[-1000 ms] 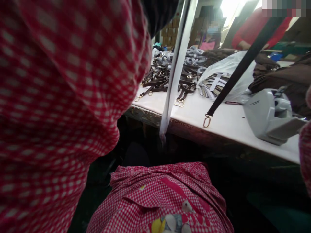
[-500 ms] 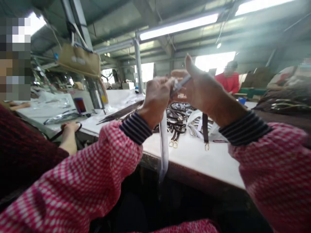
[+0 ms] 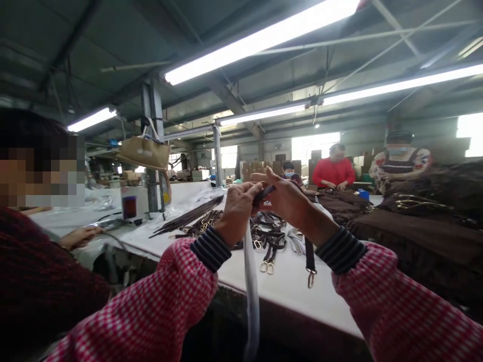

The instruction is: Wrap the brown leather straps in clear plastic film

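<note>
Both hands are raised in front of me above the table. My left hand (image 3: 239, 208) pinches a dark strap (image 3: 267, 191) between thumb and fingers. My right hand (image 3: 290, 201) has its fingers closed round the strap's other side, partly hidden by the hand itself. Below my left hand hangs a long pale strip (image 3: 251, 289), reaching past the table edge; whether it is one piece with the strap I cannot tell. Dark straps with metal clasps (image 3: 267, 266) lie on the table under my hands, and one dark strap with a snap hook (image 3: 310, 256) lies beneath my right wrist.
The white table (image 3: 287, 291) runs across in front of me. A bundle of dark straps (image 3: 188, 218) lies left of centre, and brown fabric bags (image 3: 407, 236) are piled at right. A co-worker's hand (image 3: 81, 236) is at left. A tan bag (image 3: 145, 152) hangs from a post.
The view has tilted up, so my hands sit lower in it. The strap between them showed pale before and now shows dark. The right hand's fingers have closed in.
</note>
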A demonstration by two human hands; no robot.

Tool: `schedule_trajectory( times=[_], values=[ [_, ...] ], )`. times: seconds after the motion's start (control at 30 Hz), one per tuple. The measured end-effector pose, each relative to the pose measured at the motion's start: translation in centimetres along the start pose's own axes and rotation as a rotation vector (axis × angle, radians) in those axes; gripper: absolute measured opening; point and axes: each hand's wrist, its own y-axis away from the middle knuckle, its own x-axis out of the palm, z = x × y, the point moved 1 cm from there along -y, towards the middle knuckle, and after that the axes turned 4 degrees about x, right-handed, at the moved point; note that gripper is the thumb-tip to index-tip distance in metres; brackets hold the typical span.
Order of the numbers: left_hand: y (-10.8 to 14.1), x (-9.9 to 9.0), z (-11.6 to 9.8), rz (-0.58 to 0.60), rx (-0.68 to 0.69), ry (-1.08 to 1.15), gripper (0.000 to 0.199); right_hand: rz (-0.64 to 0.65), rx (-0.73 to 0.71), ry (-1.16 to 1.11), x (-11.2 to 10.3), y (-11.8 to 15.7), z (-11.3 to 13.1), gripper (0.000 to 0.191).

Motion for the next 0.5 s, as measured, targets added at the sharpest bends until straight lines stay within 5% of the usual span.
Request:
schedule_trajectory(
  times=[0.1, 0.27, 0.37, 0.5],
  values=[
    [1.0, -1.3, 0.6, 0.135, -0.112, 0.054, 0.021, 0.017, 0.034, 0.04, -0.7, 0.4, 0.8, 0.051],
    [2.4, -3.0, 2.0, 0.479, -0.305, 0.173, 0.049, 0.163, -0.114, 0.318, -0.8, 0.0, 4.2, 0.058],
    [2.2, -3.1, 1.4, 0.552, -0.249, 0.189, 0.042, 0.218, -0.195, 0.392, -0.8, -0.6, 7.5, 0.059],
    [0.1, -2.0, -2.3, 0.462, -0.039, 0.128, 0.024, 0.092, -0.259, 0.345, -1.6, -1.4, 11.6, 0.054]
  ],
)
